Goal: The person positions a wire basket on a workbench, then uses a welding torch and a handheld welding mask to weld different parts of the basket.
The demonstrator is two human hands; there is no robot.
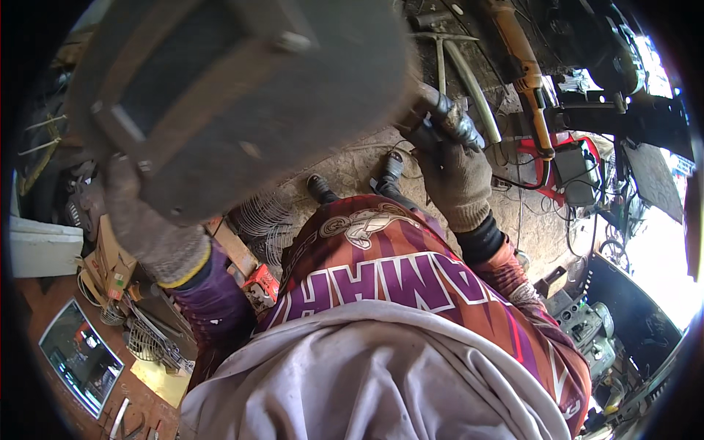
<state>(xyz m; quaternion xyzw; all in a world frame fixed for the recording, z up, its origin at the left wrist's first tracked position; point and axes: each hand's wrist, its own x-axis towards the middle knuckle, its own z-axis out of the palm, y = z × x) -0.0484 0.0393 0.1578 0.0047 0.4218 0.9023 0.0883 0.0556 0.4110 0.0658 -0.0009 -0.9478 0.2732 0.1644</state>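
Observation:
A large dark welding shield [293, 132] fills the upper left, slightly blurred, with metal clips and a framed window on the side toward me. My left hand [150, 227], in a worn knitted glove, is closed on the shield's lower left edge; some fingers are hidden behind it. Beyond the shield's right edge, my right hand [458, 180], also gloved, is wrapped round a black welding electrode holder [458, 125] with a worn grey head. Part of the holder lies behind the shield.
A pick-headed hammer [441, 62] and a long orange power tool [524, 73] lie at the upper right, near a red and grey machine [576, 172] with cables. Coiled wire [260, 224] sits by my feet. Cardboard [110, 257] and a framed glass panel [81, 356] are on the left.

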